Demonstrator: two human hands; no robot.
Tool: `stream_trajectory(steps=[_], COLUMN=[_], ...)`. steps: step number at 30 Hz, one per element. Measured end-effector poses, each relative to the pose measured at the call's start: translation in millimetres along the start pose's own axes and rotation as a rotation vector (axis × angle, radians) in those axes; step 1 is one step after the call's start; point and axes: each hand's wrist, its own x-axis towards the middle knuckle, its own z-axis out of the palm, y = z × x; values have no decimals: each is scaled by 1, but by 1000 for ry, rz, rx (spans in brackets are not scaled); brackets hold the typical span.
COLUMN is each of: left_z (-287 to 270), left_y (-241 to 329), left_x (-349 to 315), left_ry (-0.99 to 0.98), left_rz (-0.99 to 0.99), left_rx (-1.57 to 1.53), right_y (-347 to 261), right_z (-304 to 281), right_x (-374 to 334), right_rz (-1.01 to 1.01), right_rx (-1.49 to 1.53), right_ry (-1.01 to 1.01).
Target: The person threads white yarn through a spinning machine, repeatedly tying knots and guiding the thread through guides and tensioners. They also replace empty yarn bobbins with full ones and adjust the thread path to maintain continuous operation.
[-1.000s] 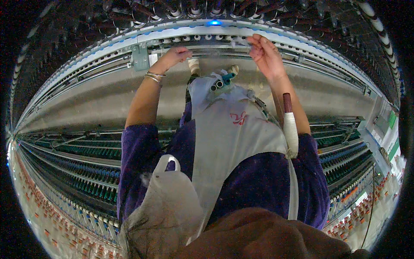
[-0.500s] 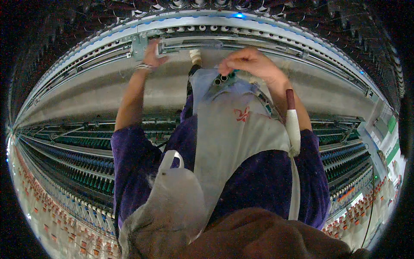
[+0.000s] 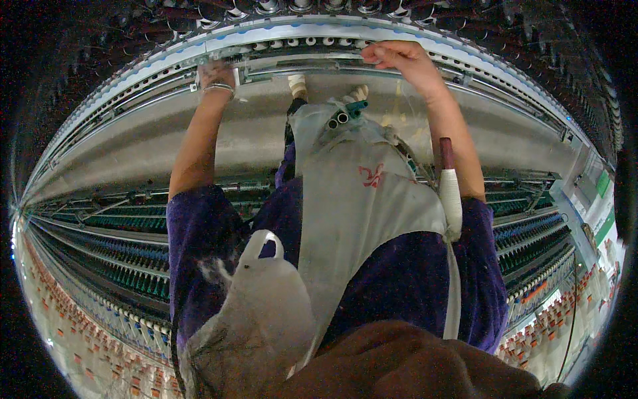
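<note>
My left hand [image 3: 216, 74] is at the long metal rail of the spinning machine [image 3: 279, 66], over a bracket there; its fingers are smeared by motion. Further right, my right hand [image 3: 401, 58] hangs at the row of white round parts [image 3: 329, 41], fingers bent and drawn together. Whatever they pinch, if anything, is too small to make out. The grey-white apron [image 3: 372, 213] at my front carries dark hollow tubes [image 3: 342, 118] and a green tube [image 3: 357, 106] at its top. A brown stick wrapped in white yarn [image 3: 450, 199] hangs by my right arm.
A white bag [image 3: 276, 286] with loose fibre hangs at my lower left. Behind me, another machine with rows of green and blue parts [image 3: 126, 266] runs across. Grey floor [image 3: 259, 126] lies between the machines, with my shoes [image 3: 297, 82] on it.
My right hand has risen from above the tubes at the apron's top to the machine's rail, moving up and right. My left hand has shifted slightly left along the rail.
</note>
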Motion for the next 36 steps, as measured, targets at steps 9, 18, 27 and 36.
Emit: stream_trajectory(steps=[9,18,27,36], left_z=[41,42,48,55], left_y=[156,80,100,135], left_x=[71,127,122,192], left_ry=[31,1022,838,682], left_rz=[80,215,-31,-116], left_rx=[-1137,-273,338,-1383], right_y=[14,40,97,74], right_z=[0,-31,-22,-19], right_x=[37,62,95,84], right_rz=[169,122,-109,-29], right_rx=[-148,-348,-1199,-993], right_ry=[-61,173,608,719])
